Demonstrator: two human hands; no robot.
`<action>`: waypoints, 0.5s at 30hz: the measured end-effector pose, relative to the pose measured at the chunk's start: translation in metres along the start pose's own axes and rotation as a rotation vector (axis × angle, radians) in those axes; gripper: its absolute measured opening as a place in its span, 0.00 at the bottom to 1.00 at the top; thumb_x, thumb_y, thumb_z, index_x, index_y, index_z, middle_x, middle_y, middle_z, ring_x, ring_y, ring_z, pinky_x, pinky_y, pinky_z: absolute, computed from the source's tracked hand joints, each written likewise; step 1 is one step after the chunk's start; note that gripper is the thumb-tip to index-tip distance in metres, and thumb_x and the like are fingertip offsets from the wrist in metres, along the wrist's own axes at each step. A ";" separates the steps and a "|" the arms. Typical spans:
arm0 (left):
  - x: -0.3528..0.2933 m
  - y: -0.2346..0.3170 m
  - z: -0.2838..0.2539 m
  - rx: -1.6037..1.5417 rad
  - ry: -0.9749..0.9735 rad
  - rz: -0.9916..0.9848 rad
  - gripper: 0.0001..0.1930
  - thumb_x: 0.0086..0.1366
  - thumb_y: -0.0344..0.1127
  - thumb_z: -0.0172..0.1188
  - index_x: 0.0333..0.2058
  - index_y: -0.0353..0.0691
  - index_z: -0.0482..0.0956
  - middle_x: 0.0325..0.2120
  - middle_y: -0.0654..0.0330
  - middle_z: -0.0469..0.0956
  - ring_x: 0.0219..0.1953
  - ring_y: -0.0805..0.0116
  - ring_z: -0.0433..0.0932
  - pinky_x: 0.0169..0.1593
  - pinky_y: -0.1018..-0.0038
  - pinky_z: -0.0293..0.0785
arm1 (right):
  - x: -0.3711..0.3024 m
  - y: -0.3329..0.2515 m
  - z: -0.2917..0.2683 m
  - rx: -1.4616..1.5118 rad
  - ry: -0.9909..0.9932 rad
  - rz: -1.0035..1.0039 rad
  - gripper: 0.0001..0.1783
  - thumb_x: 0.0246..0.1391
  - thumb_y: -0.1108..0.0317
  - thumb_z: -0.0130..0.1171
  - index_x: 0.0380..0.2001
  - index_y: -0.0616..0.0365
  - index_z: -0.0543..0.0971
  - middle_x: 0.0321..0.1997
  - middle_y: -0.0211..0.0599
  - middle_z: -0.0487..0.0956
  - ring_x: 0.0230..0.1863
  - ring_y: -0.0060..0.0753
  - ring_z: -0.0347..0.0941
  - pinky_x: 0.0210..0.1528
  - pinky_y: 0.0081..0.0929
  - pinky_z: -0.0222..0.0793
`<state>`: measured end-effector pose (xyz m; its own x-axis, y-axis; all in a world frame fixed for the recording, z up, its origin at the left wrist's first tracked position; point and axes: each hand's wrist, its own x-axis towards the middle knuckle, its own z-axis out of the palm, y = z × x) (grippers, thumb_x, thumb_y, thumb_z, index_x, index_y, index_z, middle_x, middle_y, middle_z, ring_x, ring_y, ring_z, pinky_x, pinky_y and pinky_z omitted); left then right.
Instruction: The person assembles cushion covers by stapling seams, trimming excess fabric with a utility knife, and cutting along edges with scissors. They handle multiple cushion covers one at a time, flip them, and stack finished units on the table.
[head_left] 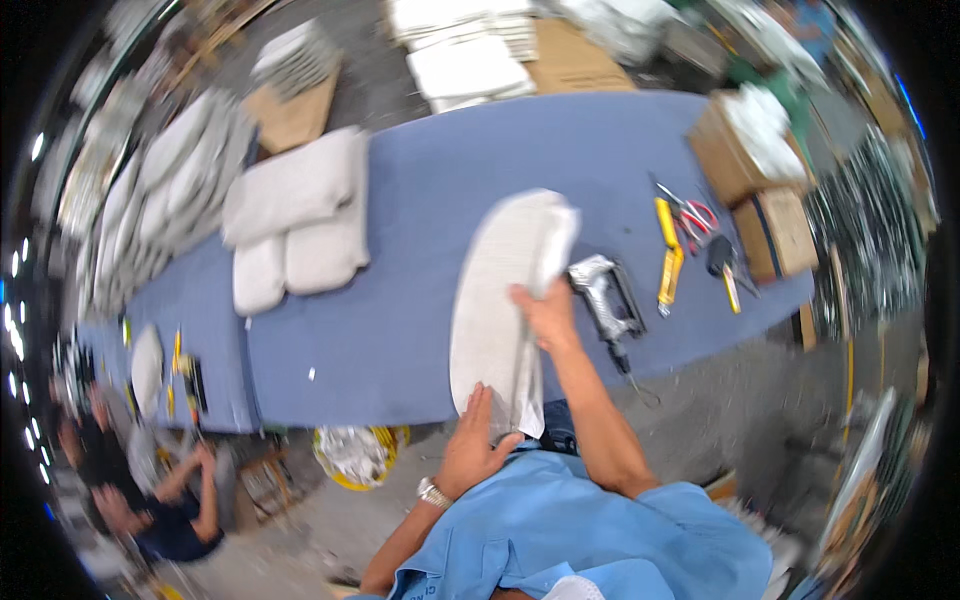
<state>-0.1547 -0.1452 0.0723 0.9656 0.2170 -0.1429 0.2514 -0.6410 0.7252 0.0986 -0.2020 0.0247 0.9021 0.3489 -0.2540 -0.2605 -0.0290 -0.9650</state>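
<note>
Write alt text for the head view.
A person's right hand grips a pale pad at a blue table; the left hand touches the pad's near end. A staple gun and tools lie at right, stacked pads at left.

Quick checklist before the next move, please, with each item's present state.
1. Right hand on the cushion: ok, at its right edge.
2. Left hand at the cushion's near end: ok, fingers against it.
3. Staple gun well clear of the right hand: not ok, it lies close beside it.
4. Cushion stack clear of the cushion: ok, apart to the left on the table.
5. Cushion's underside sound: cannot tell, it is hidden.
</note>
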 end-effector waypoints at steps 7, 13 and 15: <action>0.078 0.111 -0.135 0.713 0.532 0.125 0.55 0.55 0.48 0.76 0.74 0.38 0.52 0.76 0.42 0.48 0.77 0.41 0.46 0.75 0.42 0.38 | 0.030 -0.197 0.041 -0.861 -0.968 -0.663 0.36 0.49 0.69 0.68 0.64 0.59 0.71 0.44 0.51 0.84 0.46 0.57 0.82 0.43 0.51 0.77; 0.106 0.047 -0.077 0.784 0.343 -0.179 0.57 0.50 0.47 0.77 0.73 0.37 0.54 0.72 0.43 0.57 0.73 0.44 0.56 0.73 0.45 0.47 | 0.069 -0.152 0.015 -0.865 -1.014 -0.868 0.34 0.48 0.73 0.65 0.62 0.54 0.75 0.50 0.46 0.84 0.53 0.51 0.80 0.53 0.47 0.76; 0.102 0.002 -0.030 0.681 0.446 -0.363 0.57 0.47 0.46 0.79 0.72 0.36 0.57 0.64 0.44 0.68 0.63 0.43 0.68 0.67 0.49 0.60 | 0.074 -0.100 -0.041 -0.448 -0.812 -0.748 0.31 0.53 0.69 0.65 0.63 0.53 0.76 0.62 0.45 0.79 0.63 0.46 0.75 0.65 0.42 0.70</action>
<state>-0.0580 -0.1020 0.0798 0.7393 0.6670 0.0922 0.6584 -0.7448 0.1084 0.2052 -0.2119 0.1001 0.2551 0.9050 0.3405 0.5261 0.1656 -0.8341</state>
